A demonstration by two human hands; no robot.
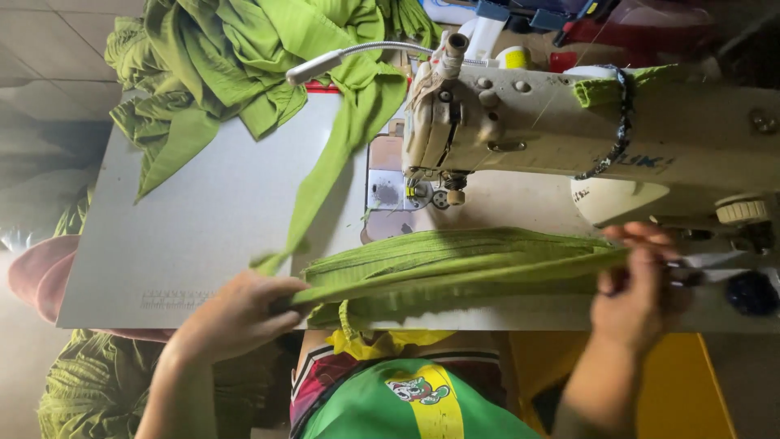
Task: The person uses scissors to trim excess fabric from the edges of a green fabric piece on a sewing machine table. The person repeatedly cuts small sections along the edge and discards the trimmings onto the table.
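My left hand grips the left end of a folded, pleated green fabric strip near the table's front edge. My right hand pinches the strip's right end, so the strip is stretched flat between both hands. It lies just in front of the cream sewing machine, below the needle area. A long green fabric tail runs from the strip's left end up to the heap at the back.
A heap of green fabric covers the grey table at the back left. A white gooseneck lamp arches over it. More green cloth lies on the floor at the lower left. A dark knob sits at the right edge.
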